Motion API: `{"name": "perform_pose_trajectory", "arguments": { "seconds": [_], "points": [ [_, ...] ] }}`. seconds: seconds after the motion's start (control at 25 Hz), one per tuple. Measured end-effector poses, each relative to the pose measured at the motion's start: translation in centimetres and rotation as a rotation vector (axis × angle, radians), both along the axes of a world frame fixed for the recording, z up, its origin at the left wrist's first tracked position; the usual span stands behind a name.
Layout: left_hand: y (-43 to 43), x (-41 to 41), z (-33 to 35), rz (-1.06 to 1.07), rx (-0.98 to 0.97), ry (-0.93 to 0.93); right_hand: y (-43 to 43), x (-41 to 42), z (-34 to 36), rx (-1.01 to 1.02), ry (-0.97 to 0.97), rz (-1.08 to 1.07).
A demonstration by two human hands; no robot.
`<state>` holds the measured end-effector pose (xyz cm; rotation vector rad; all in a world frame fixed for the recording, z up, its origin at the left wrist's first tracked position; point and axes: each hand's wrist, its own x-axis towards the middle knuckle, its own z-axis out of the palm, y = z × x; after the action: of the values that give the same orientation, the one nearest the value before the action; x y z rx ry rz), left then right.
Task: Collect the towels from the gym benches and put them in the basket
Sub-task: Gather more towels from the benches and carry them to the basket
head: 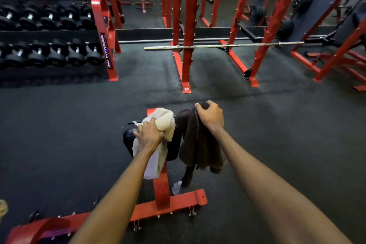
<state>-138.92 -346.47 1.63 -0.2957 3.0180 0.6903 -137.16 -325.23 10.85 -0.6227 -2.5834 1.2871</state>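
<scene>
Two towels were in our grip: our left hand (149,137) clutched a bunched cream terry towel (163,123), our right hand (210,115) pinched the top of a hanging dark brown cloth towel (200,150). Both towels hung over a black padded bench on a red steel frame (161,190). Beyond stood red racks (189,25), a steel barbell (223,46), black dumbbells (57,53).

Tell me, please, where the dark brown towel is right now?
In the head view, just right of centre, the dark brown towel hangs from the right hand, beside the cream towel over the red bench frame.
</scene>
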Motion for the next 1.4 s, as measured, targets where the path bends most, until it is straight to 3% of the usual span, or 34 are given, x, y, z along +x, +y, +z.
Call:
{"name": "perform_pose_trajectory", "arguments": {
  "seconds": [0.2,0.4,0.68,0.92,1.4],
  "points": [
    [-2.8,3.6,4.5,0.242,0.282,0.166,-2.6,0.1,0.3,-0.019,-0.011,0.201],
    [-6.3,10.3,8.8,0.471,0.235,0.251,-7.4,1.4,1.9,-0.063,0.025,0.480],
    [-12.8,26.5,11.9,0.880,0.206,0.315,-17.8,8.1,4.1,-0.108,0.022,0.854],
    [-17.0,42.6,14.0,1.248,0.236,0.389,-27.4,18.0,4.9,-0.198,-0.024,1.125],
    [-18.8,73.9,17.2,1.685,0.128,0.482,-40.8,45.2,6.9,-0.264,0.001,1.509]
  ]
}}
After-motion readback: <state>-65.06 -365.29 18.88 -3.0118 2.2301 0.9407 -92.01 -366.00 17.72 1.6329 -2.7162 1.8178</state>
